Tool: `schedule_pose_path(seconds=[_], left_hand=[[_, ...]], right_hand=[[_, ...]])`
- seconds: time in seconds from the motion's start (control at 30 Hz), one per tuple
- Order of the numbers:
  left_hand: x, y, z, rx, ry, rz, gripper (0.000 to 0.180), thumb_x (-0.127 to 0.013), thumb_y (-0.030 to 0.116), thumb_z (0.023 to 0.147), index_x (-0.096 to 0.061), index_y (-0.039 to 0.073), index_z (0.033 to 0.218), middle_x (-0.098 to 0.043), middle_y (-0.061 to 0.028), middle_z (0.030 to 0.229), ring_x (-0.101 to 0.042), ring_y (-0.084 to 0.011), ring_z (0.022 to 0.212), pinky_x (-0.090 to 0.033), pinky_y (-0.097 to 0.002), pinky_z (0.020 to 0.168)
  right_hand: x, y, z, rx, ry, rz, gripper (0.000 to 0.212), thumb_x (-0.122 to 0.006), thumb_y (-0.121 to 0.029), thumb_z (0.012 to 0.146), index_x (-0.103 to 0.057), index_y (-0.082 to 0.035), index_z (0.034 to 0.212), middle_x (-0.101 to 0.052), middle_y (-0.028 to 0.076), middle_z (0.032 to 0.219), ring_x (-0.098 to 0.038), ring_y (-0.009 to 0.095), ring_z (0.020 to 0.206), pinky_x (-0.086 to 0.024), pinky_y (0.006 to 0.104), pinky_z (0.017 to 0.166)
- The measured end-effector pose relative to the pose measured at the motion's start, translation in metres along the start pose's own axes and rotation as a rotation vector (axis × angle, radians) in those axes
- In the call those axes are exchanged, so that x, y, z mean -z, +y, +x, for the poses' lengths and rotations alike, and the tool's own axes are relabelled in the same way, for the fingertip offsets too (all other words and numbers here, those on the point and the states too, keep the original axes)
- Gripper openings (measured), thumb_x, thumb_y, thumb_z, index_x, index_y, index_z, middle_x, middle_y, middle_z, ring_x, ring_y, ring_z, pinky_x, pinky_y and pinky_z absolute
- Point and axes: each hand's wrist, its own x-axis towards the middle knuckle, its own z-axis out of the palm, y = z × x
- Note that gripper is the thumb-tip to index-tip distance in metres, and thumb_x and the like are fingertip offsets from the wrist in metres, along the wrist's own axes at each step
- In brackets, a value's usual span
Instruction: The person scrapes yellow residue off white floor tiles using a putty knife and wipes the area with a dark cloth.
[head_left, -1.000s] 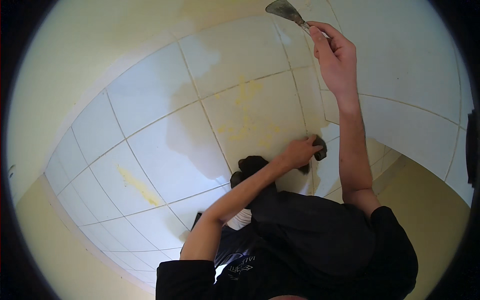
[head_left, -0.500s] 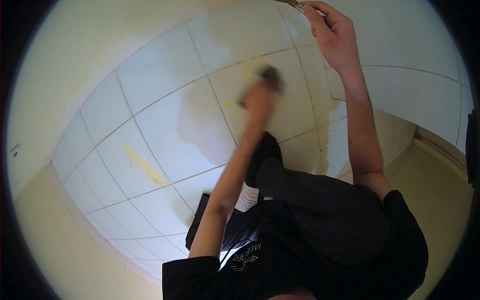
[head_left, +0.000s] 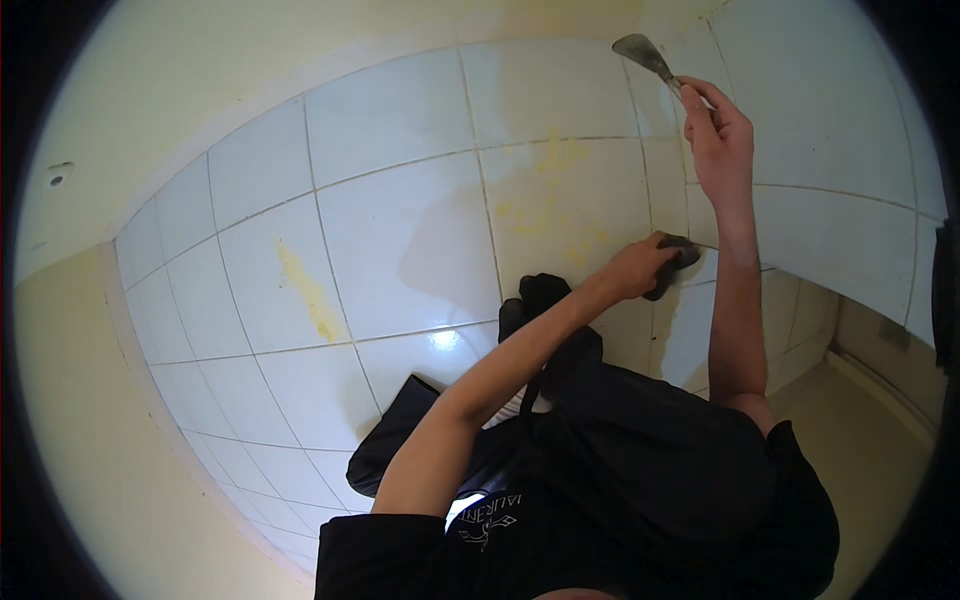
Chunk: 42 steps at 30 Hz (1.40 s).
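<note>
Left hand: one, fingers bent over a dark pad, grip partly hidden; pad located low on the white tiles, right of the scattered yellow residue. Right hand: one, fingers curled, thumb and fingers closed about the handle of a scraper, its broad metal blade angled up and leftward.

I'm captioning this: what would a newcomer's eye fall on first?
Likely the scraper, raised at upper right in the right hand. Below it, the left hand grips a dark cloth or pad over the pale tiles. A yellow streak left of centre and yellow specks nearer the hands stand out.
</note>
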Motion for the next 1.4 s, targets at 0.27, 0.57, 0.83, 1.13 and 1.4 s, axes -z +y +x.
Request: schedule_pose_path(seconds=[0.27,0.57,0.83,1.13,1.4], left_hand=[[0.086,-0.005,-0.044,0.509,0.375,-0.981,0.047,-0.058,0.036,0.102,-0.053,0.005,0.138,-0.062,-0.0048,0.124,-0.062,-0.0176,0.107,-0.050,-0.0333,0.090],[0.160,0.002,-0.104,0.452,0.706,-1.142,0.052,-0.055,0.041,0.102,-0.049,0.005,0.139,-0.065,-0.0073,0.119,-0.064,-0.0163,0.105,-0.052,-0.0327,0.090],[0.109,0.008,-0.067,0.443,0.617,-0.450,0.040,-0.058,0.027,0.099,-0.057,0.006,0.133,-0.060,-0.0190,0.128,-0.057,-0.0349,0.117,-0.045,-0.0441,0.103],[0.056,0.029,-0.038,0.176,0.344,-0.056,0.019,-0.069,0.017,0.087,-0.069,0.003,0.100,-0.056,-0.0226,0.106,-0.059,-0.0400,0.101,-0.048,-0.0485,0.088],[0.072,-0.016,-0.081,0.307,0.796,-0.459,0.043,-0.056,0.029,0.102,-0.052,0.004,0.136,-0.060,-0.0204,0.118,-0.060,-0.0301,0.109,-0.049,-0.0396,0.093]], right_hand=[[-0.009,0.001,-0.014,-0.032,-0.021,-0.010,0.028,-0.064,-0.023,0.100,-0.071,0.002,0.112,-0.049,-0.008,0.063,-0.035,0.000,0.058,-0.025,0.0235,0.050],[-0.020,0.009,-0.015,-0.102,-0.161,-0.049,0.033,-0.065,-0.033,0.099,-0.065,-0.002,0.086,-0.050,-0.006,0.062,-0.035,0.003,0.056,-0.026,0.0248,0.050],[-0.024,-0.011,-0.037,-0.409,-0.707,0.449,0.024,-0.054,-0.026,0.105,-0.051,-0.010,0.087,-0.035,-0.008,0.064,-0.031,0.002,0.052,-0.024,0.0213,0.045],[-0.014,0.026,-0.034,-0.269,-0.435,0.168,0.014,-0.057,-0.023,0.104,-0.056,-0.010,0.099,-0.036,-0.009,0.067,-0.029,-0.001,0.053,-0.022,0.0196,0.044],[-0.034,0.015,-0.044,-0.225,-0.429,0.219,0.015,-0.054,-0.022,0.105,-0.056,-0.008,0.103,-0.036,-0.008,0.062,-0.029,-0.001,0.048,-0.020,0.0199,0.041]])
